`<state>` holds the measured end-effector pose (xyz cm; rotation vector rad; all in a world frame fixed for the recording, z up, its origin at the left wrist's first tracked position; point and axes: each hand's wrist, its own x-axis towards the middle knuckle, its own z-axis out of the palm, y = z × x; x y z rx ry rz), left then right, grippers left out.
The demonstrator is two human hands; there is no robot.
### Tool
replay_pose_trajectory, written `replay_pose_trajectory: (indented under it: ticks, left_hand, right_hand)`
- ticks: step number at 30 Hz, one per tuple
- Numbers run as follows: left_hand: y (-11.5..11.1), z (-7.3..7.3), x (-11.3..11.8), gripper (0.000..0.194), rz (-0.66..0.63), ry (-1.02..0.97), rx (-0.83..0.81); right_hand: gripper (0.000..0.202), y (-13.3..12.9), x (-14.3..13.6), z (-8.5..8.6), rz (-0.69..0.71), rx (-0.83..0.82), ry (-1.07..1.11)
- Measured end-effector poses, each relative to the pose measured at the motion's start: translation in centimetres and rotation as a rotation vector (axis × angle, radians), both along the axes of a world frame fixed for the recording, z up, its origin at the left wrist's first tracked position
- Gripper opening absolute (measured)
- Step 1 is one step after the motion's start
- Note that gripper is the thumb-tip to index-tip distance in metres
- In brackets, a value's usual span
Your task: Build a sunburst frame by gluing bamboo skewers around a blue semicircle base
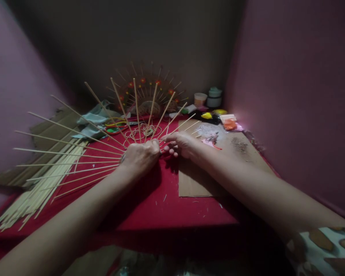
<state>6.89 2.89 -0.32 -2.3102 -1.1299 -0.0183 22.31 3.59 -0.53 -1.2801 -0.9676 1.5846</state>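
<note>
My left hand (140, 155) is closed around the hub of a fan-shaped frame of thin wooden sticks (136, 103). The sticks spread outward like rays, from the lower left up over the top to the right. The hub is mostly hidden under my fingers. Right beside it, my right hand (179, 143) has its fingers bent together at the frame's right side, near the base of the sticks. What lies between those fingertips is too small to make out. Loose thin twine (145, 130) lies in loops on the table just behind the frame.
A pile of loose sticks (40, 195) lies left on the red cloth (161, 211). Cardboard (195, 184) on the right carries shavings (239, 145) and plastic wrap. A decorated ray-shaped piece (151, 105), a cup (200, 99) and a jar (214, 99) stand behind. Walls close in both sides.
</note>
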Motion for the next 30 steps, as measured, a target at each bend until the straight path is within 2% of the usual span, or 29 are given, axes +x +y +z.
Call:
replay_pose_trajectory:
  ticks: [9,13,18,25,27,30]
  left_hand:
    - [-0.4,0.3,0.7,0.035,0.024,-0.037,0.004]
    - [-0.4,0.3,0.8,0.035,0.018,-0.053,0.012]
    - [-0.3,0.1,0.9,0.031,0.03,-0.061,0.02]
    - [-0.5,0.3,1.1,0.027,0.021,-0.042,0.016]
    - [-0.4,0.2,1.1,0.027,0.014,-0.043,0.023]
    - [-0.3,0.1,1.1,0.028,0.009,-0.044,0.04]
  right_hand:
    - [0.012,-0.2,-0.8,-0.5,-0.145,0.062,-0.099]
    - [0.018,-0.8,-1.1,0.2,-0.18,0.09,-0.166]
    - [0.026,-1.3,-0.8,1.2,-0.136,0.147,-0.163]
    - [0.017,-1.4,-0.2,0.9,-0.323,0.259,-0.058]
    - [0.017,-1.8,-0.2,0.8,-0.339,0.254,-0.052]
    - [0.017,-2.2,-0.1,0.5,-0.296,0.16,-0.042]
